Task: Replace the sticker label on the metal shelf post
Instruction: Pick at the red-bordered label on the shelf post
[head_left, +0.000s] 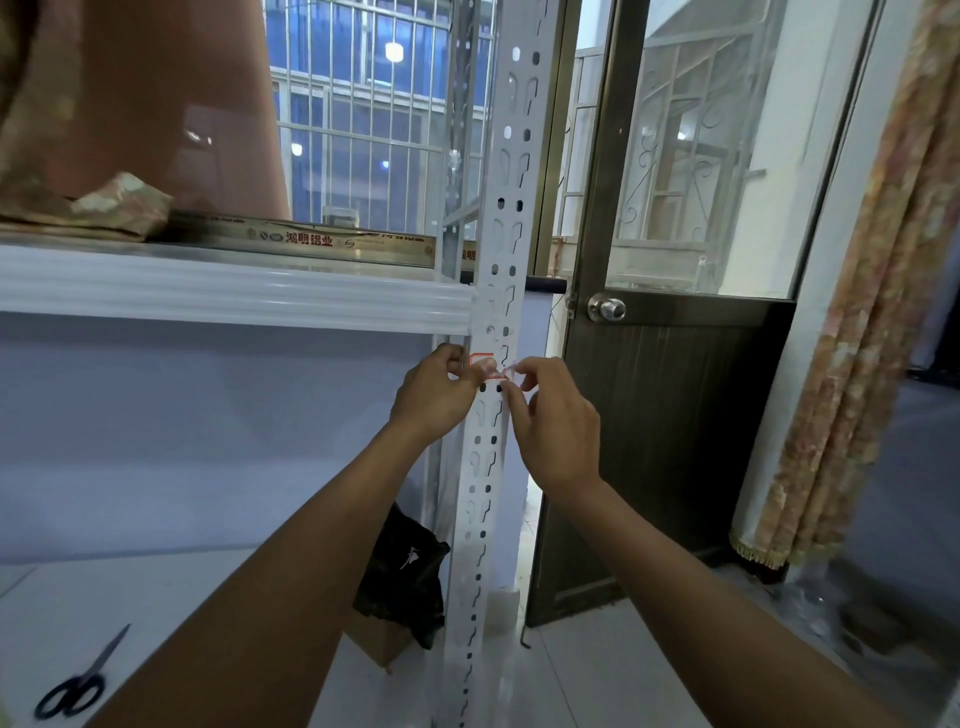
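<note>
A white perforated metal shelf post (491, 457) runs upright through the middle of the head view. On it, just below the upper shelf, sits a small white sticker label with a red border (487, 365). My left hand (439, 395) has its fingertips on the label's left side, curled against the post. My right hand (545, 415) pinches the label's right edge between thumb and forefinger. The fingers hide most of the label.
A white shelf board (234, 291) joins the post at the left, with folded cloth (104, 208) on top. Black scissors (78, 680) lie on the lower shelf. A dark bag (405, 571) sits behind the post. A brown door with a knob (605, 309) stands at the right, beside a curtain (852, 312).
</note>
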